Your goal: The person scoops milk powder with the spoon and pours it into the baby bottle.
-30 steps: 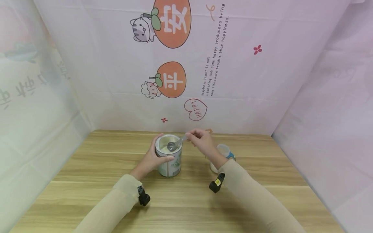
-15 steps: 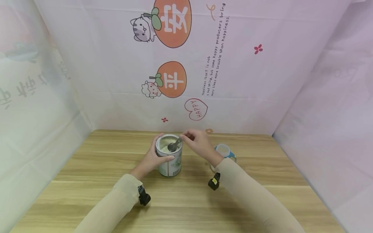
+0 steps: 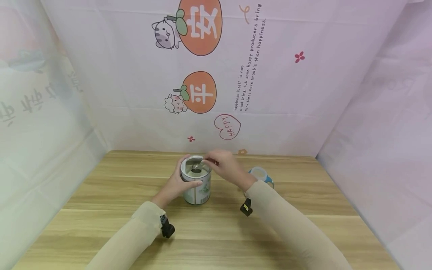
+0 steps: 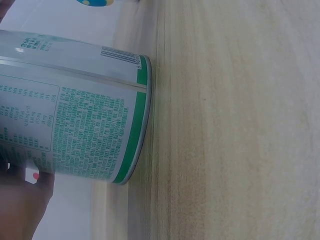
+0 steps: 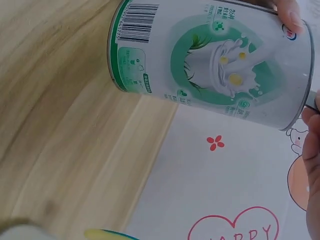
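An open milk powder can (image 3: 199,194), white with green print, stands upright on the wooden table. My left hand (image 3: 176,184) grips its side, thumb across the front just below the rim. Pale powder shows inside. Between thumb and fingers my right hand (image 3: 227,165) pinches the handle of a scoop (image 3: 196,168), whose bowl is down within the can's mouth. The left wrist view shows the can's printed back (image 4: 75,110) with fingers curled at its side. In the right wrist view, the right hand (image 5: 313,145) is right at the can's rim.
A baby bottle (image 3: 259,173) with a clear open top and blue handles stands right of the can, partly hidden behind the right forearm. Printed white cloth (image 3: 270,131) hangs along the table's back edge and both sides.
My right hand has moved left and tipped over the can's mouth, taking the scoop with it, its bowl shifting slightly left inside. The left hand and can have stayed put.
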Available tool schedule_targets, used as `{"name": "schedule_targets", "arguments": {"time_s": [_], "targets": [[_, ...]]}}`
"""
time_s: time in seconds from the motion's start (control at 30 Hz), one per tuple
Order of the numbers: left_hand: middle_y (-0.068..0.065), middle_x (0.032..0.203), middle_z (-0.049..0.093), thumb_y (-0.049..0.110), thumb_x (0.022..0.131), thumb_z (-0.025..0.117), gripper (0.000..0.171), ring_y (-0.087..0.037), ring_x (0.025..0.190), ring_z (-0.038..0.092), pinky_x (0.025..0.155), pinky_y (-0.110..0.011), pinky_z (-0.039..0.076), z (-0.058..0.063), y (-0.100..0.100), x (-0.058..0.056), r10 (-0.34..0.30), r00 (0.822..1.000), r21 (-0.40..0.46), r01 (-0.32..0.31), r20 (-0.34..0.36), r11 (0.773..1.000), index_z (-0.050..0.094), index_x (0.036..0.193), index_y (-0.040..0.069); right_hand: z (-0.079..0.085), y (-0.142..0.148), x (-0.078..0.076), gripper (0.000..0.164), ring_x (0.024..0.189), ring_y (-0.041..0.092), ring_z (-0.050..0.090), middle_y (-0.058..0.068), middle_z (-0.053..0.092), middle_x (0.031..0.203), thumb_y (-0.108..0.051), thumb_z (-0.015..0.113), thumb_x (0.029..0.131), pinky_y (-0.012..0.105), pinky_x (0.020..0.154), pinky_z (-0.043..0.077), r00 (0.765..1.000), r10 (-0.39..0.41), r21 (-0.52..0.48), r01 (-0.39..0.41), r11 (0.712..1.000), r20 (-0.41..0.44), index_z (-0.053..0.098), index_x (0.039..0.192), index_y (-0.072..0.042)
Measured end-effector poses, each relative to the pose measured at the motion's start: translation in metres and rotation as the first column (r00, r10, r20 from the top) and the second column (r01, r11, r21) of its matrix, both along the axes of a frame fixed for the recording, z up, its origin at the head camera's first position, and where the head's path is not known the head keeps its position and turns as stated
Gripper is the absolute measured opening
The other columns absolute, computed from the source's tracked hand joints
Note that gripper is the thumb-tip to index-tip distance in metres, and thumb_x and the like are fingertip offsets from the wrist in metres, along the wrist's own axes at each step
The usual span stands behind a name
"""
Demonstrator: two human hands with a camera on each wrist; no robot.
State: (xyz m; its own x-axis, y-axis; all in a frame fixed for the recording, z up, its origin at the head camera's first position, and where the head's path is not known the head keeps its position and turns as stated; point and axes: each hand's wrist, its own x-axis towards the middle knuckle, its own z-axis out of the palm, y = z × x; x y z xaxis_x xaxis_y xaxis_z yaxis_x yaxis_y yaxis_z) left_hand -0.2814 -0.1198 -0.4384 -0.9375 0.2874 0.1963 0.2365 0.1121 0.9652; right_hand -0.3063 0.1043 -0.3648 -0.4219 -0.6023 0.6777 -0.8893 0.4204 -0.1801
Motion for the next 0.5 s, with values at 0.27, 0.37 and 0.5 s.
{"name": "schedule_targets", "arguments": {"time_s": [0.27, 0.37, 0.5], "targets": [[-0.011, 0.149, 0.039, 0.026, 0.078, 0.089, 0.11, -0.034, 0.13, 0.048, 0.107, -0.058, 0.037, -0.0013, 0.0008, -0.0012, 0.007, 1.0, -0.011, -0.007, 0.001, 1.0, 0.014, 0.159, 0.032, -0.0015, 0.0026, -0.0041, 0.009, 0.077, 0.01, 0.06, 0.001, 0.068, 0.087, -0.003, 0.077, 0.088, 0.017, 0.071, 0.051, 0.991, 0.089, 0.058, -0.084, 0.995, -0.098, 0.071, 0.094, -0.005], [-0.012, 0.15, 0.039, 0.027, 0.078, 0.089, 0.109, -0.034, 0.13, 0.047, 0.106, -0.058, 0.037, -0.0011, 0.0011, -0.0011, 0.006, 1.0, -0.011, -0.006, 0.006, 1.0, 0.015, 0.158, 0.034, -0.0011, 0.0047, -0.0041, 0.007, 0.078, 0.011, 0.061, 0.001, 0.067, 0.086, -0.005, 0.076, 0.088, 0.017, 0.071, 0.051, 0.991, 0.083, 0.106, -0.072, 0.992, -0.109, 0.072, 0.094, -0.005], [-0.013, 0.15, 0.038, 0.028, 0.078, 0.089, 0.109, -0.035, 0.131, 0.047, 0.105, -0.058, 0.037, -0.0015, 0.0005, -0.002, 0.009, 1.0, -0.013, -0.009, 0.0, 1.0, 0.015, 0.158, 0.034, 0.0017, 0.0059, -0.0034, 0.004, 0.079, 0.01, 0.06, 0.0, 0.067, 0.088, -0.008, 0.074, 0.092, 0.016, 0.072, 0.05, 0.992, 0.08, 0.169, -0.063, 0.984, -0.096, 0.072, 0.095, -0.006]]}}
